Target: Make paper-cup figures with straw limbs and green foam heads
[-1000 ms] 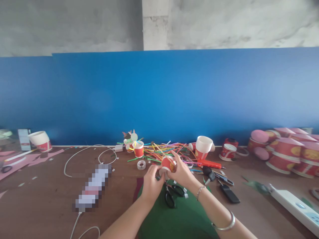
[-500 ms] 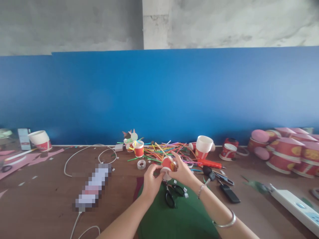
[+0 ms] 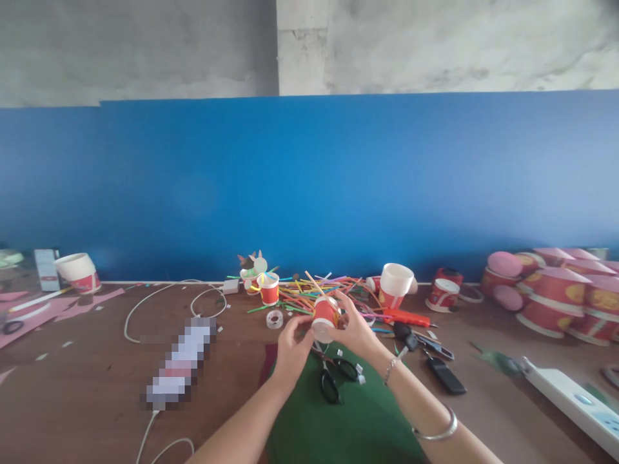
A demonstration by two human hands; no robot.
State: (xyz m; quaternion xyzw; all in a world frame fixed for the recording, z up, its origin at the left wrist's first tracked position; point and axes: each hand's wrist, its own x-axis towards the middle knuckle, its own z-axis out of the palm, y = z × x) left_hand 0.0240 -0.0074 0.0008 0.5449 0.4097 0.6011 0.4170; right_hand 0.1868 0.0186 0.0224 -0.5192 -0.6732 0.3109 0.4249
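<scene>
A small red and white paper cup [image 3: 325, 314] is held between my two hands, tilted with its white end toward me. My left hand [image 3: 294, 351] has its fingers and thumb closed on the cup's left side. From the right, my right hand [image 3: 356, 328] grips the cup with thumb and fingers. A thin orange stick [image 3: 315, 286] rises from behind the cup; where it is attached cannot be made out. Black-handled scissors [image 3: 333, 380] lie just below the cup on a green sheet [image 3: 348, 425].
Colourful pipe cleaners [image 3: 300, 293] are heaped behind my hands. A tape roll [image 3: 275, 319] sits left, a white paper cup [image 3: 395, 283] right, beside a red-handled tool [image 3: 410, 317]. Keys [image 3: 406, 336], a power strip [image 3: 575, 399], stacked red cups [image 3: 551, 296] and a pixelated phone [image 3: 181, 361] surround.
The cup has turned and risen slightly, so more of its white end faces me. The orange stick has shifted up and right. Both hands keep hold of the cup.
</scene>
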